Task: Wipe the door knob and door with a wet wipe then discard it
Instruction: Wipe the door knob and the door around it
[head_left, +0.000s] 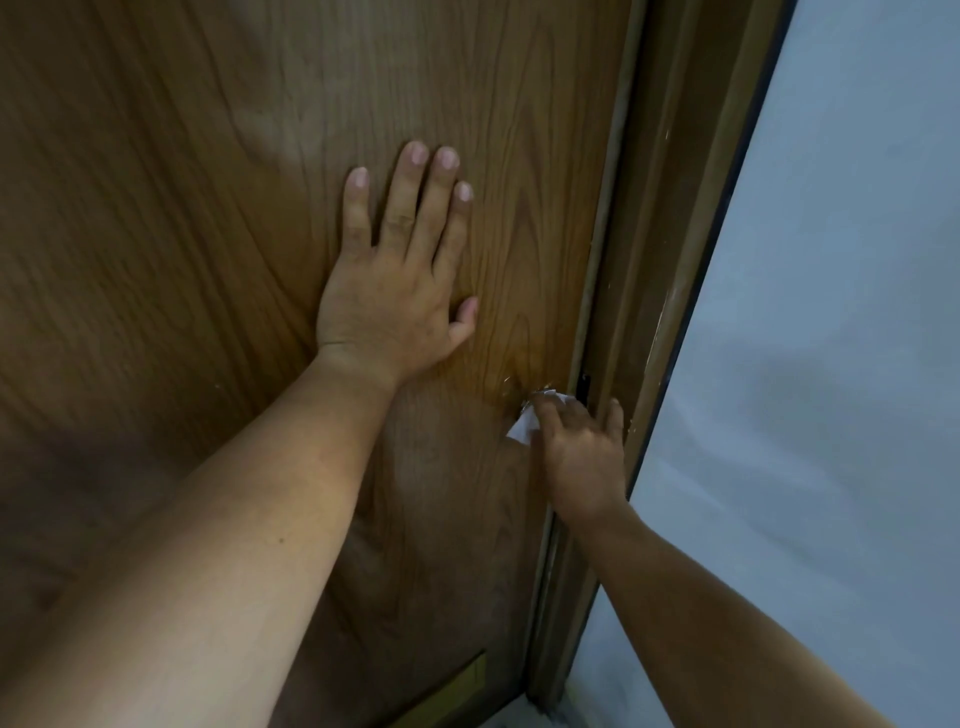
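Observation:
A brown wood-grain door fills the left and middle of the view. My left hand lies flat against it, fingers spread and pointing up, holding nothing. Lower right, near the door's edge, my right hand is closed around a white wet wipe and covers the spot where the knob sits. The knob itself is hidden under the hand and the wipe. A corner of the wipe sticks out to the left of my fingers.
The brown door frame runs down along the door's right edge, with chipped paint spots. A pale grey-white wall lies to the right of it. A strip of light floor shows at the bottom.

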